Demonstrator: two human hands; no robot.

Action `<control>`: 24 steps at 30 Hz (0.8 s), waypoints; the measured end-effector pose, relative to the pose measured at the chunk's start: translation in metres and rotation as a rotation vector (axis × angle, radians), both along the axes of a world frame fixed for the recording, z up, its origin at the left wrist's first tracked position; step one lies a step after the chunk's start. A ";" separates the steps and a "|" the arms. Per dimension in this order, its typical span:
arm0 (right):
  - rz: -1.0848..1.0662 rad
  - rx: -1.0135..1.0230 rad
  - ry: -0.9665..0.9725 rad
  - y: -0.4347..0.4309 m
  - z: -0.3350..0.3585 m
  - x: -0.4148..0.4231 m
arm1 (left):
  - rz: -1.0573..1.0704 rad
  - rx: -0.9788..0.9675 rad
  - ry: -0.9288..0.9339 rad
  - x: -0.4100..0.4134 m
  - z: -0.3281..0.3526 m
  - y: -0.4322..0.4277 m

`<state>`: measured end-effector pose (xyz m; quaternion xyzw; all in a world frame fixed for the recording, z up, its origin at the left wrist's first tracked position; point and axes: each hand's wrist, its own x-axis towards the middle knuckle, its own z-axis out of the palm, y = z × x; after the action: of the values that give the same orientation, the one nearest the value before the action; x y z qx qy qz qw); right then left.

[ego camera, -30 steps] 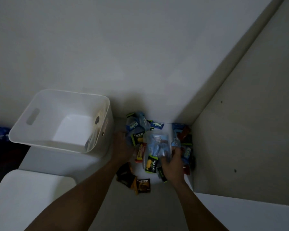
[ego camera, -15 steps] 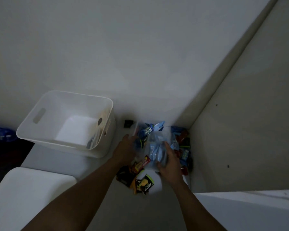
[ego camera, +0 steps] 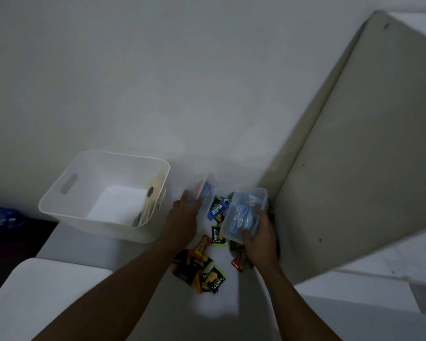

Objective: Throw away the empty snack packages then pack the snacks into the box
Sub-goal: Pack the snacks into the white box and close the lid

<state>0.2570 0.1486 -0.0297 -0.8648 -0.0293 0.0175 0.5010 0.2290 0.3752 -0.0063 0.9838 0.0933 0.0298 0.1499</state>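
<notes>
Snacks not yet packed

Many snack packs (ego camera: 208,271) are still spread on the white worktop (ego camera: 219,306); the white bin (ego camera: 103,195) at the left looks nearly bare. A clear box (ego camera: 245,212) with blue packs is gripped by the right hand (ego camera: 260,238). A 2nd clear tub (ego camera: 204,190), further off, is touched by the left hand (ego camera: 182,217); its grip cannot be told.

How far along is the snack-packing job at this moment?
Early. The white plastic bin holds almost nothing. The right hand grips a clear plastic container of blue packets; the left hand touches another clear container. Loose snack packets remain on the white surface.
</notes>
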 end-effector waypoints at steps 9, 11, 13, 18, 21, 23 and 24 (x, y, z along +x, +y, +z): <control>-0.116 0.162 0.049 0.000 0.016 -0.021 | 0.019 -0.278 -0.064 -0.019 0.014 -0.002; -0.130 0.193 0.053 -0.001 0.015 -0.027 | 0.025 -0.404 -0.065 -0.030 0.009 0.002; -0.148 0.220 0.048 -0.002 0.013 -0.033 | 0.036 -0.488 -0.087 -0.047 0.011 0.002; -0.153 0.274 0.045 0.004 0.017 -0.049 | 0.051 -0.686 -0.086 -0.114 0.012 -0.002; -0.098 0.312 0.081 0.017 0.022 -0.067 | 0.153 -0.738 -0.059 -0.157 -0.015 0.011; -0.046 0.305 0.109 0.028 0.021 -0.084 | 0.187 -0.761 -0.016 -0.185 -0.030 0.021; -0.020 0.295 0.126 0.034 0.019 -0.093 | 0.194 -0.764 0.003 -0.197 -0.032 0.024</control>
<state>0.1642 0.1824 -0.0105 -0.7792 0.0087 0.0623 0.6236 0.0320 0.3994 -0.0387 0.8440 0.1902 0.0058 0.5015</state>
